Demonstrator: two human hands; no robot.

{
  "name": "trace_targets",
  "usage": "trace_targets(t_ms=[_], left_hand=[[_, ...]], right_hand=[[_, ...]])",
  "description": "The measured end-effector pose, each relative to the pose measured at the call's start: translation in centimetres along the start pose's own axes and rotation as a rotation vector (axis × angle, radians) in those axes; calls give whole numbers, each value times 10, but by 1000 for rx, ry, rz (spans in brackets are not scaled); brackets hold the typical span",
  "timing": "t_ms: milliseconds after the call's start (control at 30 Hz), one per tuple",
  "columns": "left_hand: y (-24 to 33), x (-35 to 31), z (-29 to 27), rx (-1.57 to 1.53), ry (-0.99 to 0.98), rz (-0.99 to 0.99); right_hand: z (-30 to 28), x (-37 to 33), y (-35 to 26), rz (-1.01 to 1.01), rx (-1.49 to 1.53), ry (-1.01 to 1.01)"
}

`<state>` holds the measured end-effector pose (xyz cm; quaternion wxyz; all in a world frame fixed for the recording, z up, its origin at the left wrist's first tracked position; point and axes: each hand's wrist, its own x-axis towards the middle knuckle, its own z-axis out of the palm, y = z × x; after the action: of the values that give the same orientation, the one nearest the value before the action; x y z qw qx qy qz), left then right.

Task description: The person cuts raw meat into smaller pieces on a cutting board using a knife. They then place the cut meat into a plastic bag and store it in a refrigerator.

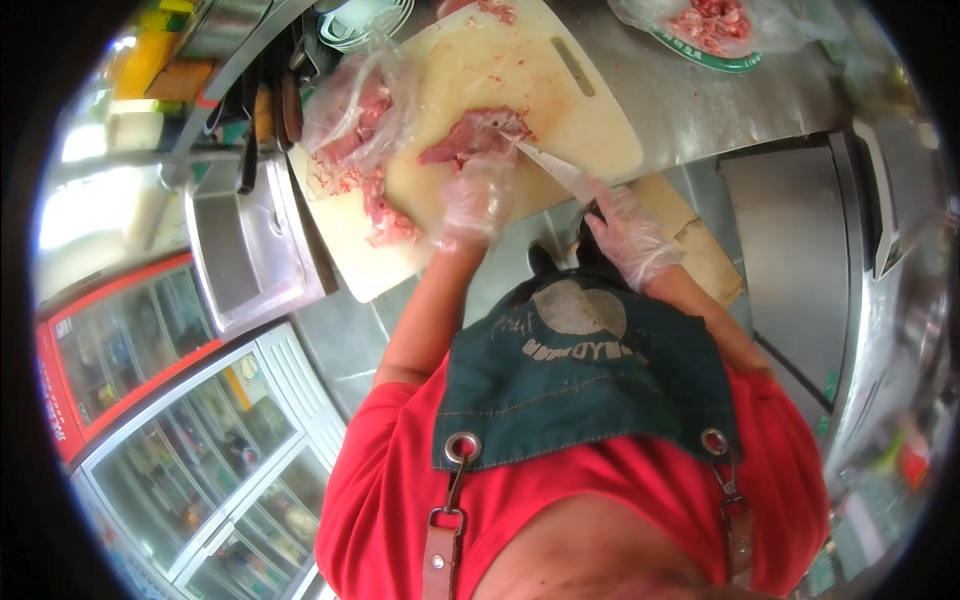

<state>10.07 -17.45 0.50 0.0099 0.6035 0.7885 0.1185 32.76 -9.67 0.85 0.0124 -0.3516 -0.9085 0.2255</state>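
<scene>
A piece of raw red meat (470, 137) lies on a pale cutting board (545, 120). My left hand (478, 200), in a clear plastic glove, is closed on the near side of this piece; its fingertips are partly hidden. My gloved right hand (628, 232) is wrapped round the dark handle of a knife (555, 170). The blade points up and left, its tip at the right end of the meat. To the left of my left hand, a clear plastic bag (365, 100) with more raw meat rests on the board. Loose meat scraps (388, 215) lie just below the bag.
A green-rimmed plate (715, 60) with chopped meat in plastic stands at the far right of the steel counter (690, 110). Several knives hang by the board's left edge, above a metal sink (235, 240). Glass-door fridges (200, 450) stand at lower left. Cardboard (700, 245) lies below the board.
</scene>
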Motion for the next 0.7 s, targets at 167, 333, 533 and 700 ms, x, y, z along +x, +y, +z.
trace_targets(t_ms=[167, 333, 533, 700], left_hand=[[-30, -10, 77, 717, 25, 230], [16, 24, -9, 146, -329, 56], [16, 24, -14, 276, -336, 128], [4, 20, 5, 60, -312, -13]], right_hand=[[-10, 3, -1, 16, -120, -31], [-42, 26, -19, 48, -107, -106], [-41, 59, -29, 63, 9, -142], [-41, 13, 10, -56, -101, 88]])
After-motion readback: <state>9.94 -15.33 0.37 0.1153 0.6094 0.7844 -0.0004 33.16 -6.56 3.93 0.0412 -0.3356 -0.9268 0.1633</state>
